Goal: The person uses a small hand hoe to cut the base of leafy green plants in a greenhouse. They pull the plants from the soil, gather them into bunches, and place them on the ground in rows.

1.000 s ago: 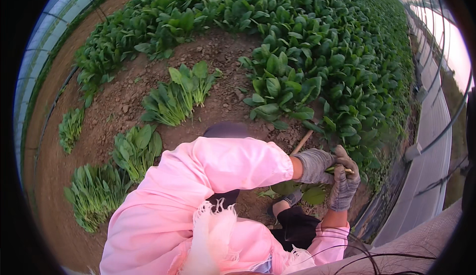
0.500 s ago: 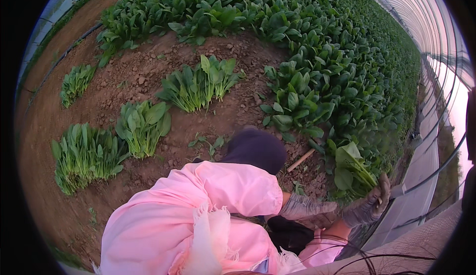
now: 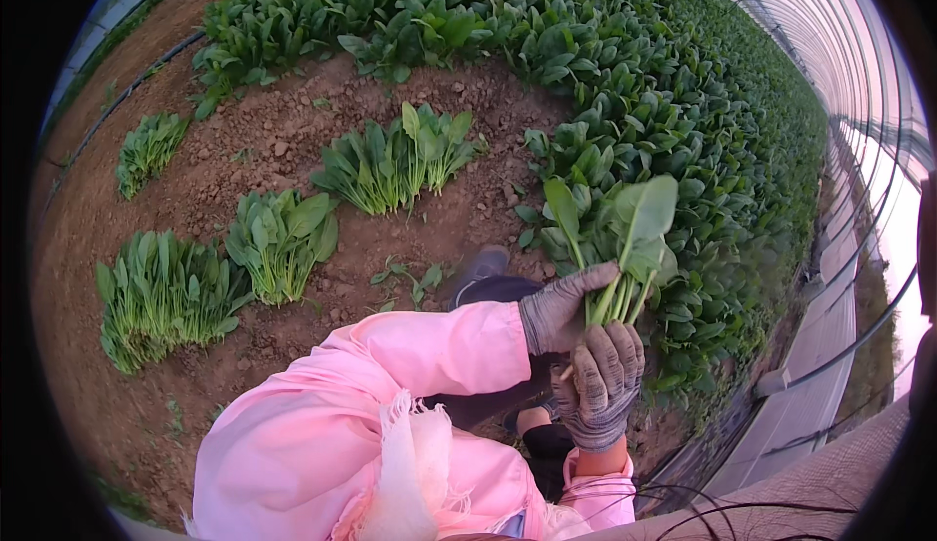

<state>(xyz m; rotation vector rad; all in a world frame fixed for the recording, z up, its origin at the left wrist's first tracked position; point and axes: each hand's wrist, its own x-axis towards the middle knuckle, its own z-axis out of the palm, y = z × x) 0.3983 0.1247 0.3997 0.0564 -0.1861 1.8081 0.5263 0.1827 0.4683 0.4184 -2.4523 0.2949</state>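
Head view: standing crop (image 3: 722, 151), dense and broad-leaved, taken as the landmark. Bunch of greens (image 3: 639, 224) was held up just this side of the standing crop's near edge, leaves overlapping it in view, stems pointing down toward the wearer. Left hand (image 3: 564, 305), in a grey, soil-stained glove, was closed round the stems, thumb lying across them. Right hand (image 3: 605, 380), gloved alike, had its fingers curled in over the lower stem ends, knuckles up; small pale tip (image 3: 566, 372) showed by its thumb, kind not clear. Both hands were on the wearer's side of the standing crop, close together. Bare soil (image 3: 283, 102), brown and cloddy, ran left of the standing crop. On it, all left of the standing crop: upright-leaning bundle (image 3: 395, 165) nearest; rounder bundle (image 3: 283, 248) farther off; wide bundle (image 3: 166, 297) farther again; small bundle (image 3: 151, 154) also well apart. Loose leaves (image 3: 418, 278) were scattered left of the standing crop's near end. Dark shoe (image 3: 483, 263) was planted on the same side. Pale sheeting (image 3: 815, 365) ran along the standing crop's right side, with curved hoops (image 3: 830, 53) rising beyond. Pink sleeve (image 3: 444, 346) reached toward the standing crop from the left.
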